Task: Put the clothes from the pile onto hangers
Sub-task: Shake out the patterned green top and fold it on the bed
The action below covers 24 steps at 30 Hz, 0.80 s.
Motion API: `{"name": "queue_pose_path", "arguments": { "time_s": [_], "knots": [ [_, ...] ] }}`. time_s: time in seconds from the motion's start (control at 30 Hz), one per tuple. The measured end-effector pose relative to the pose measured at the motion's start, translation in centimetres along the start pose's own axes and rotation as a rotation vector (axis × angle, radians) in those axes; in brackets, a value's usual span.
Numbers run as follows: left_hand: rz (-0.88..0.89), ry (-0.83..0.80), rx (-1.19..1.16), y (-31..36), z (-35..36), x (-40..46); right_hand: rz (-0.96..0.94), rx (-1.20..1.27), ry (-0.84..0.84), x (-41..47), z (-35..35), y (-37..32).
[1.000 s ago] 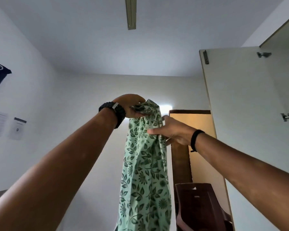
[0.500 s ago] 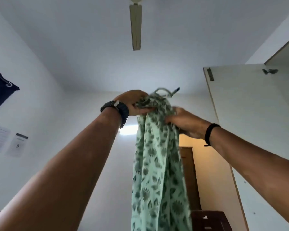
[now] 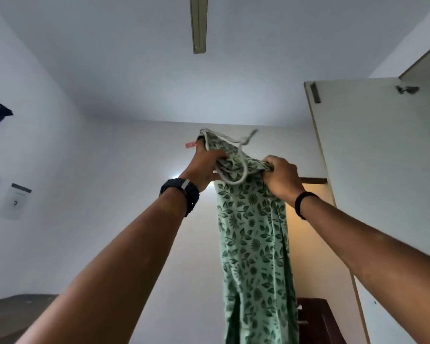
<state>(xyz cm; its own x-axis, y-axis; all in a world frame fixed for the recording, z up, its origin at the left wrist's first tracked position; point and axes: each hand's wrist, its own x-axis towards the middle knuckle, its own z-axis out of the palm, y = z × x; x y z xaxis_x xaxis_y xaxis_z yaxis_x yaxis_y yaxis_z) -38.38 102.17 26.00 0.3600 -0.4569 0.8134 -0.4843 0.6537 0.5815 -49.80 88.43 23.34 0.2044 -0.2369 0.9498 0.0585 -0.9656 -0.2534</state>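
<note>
Now the 2 hands, left hand (image 3: 205, 162) and right hand (image 3: 282, 176), have drawn apart, each gripping the waistband, so the green floral garment (image 3: 255, 244) hangs spread below them, ready for a hanger.

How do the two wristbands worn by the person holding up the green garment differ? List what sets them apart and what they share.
1. The left wristband is broad and chunky with a silver piece; the right wristband is a thin plain loop.
2. The left wristband looks textured; the right wristband looks smooth.
Both are black, and both hands grip the top of the green leaf-print garment.
</note>
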Motion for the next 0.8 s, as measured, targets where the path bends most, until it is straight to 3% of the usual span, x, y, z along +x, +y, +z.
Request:
{"name": "queue_pose_path", "arguments": {
  "time_s": [0.13,0.4,0.53,0.7,0.8],
  "knots": [
    [-0.281,0.006,0.074,-0.8,-3.0,-4.0,0.033,0.032,-0.224,-5.2,2.8,-1.4],
    [-0.741,0.35,0.07,-10.9,-9.6,-25.3,0.23,0.059,-0.838,-26.0,10.4,-3.6],
    [-0.747,0.575,0.007,-14.7,-12.7,-39.7,0.172,0.035,-1.082,-38.5,13.2,-5.7],
    [-0.803,0.734,0.133,-16.6,-14.7,-55.3,0.047,0.069,-1.434,-51.5,15.8,-9.3],
    [-0.848,0.787,0.261,-15.9,-16.0,-62.6,0.014,0.118,-1.501,-57.5,17.1,-11.3]
  ]
}}
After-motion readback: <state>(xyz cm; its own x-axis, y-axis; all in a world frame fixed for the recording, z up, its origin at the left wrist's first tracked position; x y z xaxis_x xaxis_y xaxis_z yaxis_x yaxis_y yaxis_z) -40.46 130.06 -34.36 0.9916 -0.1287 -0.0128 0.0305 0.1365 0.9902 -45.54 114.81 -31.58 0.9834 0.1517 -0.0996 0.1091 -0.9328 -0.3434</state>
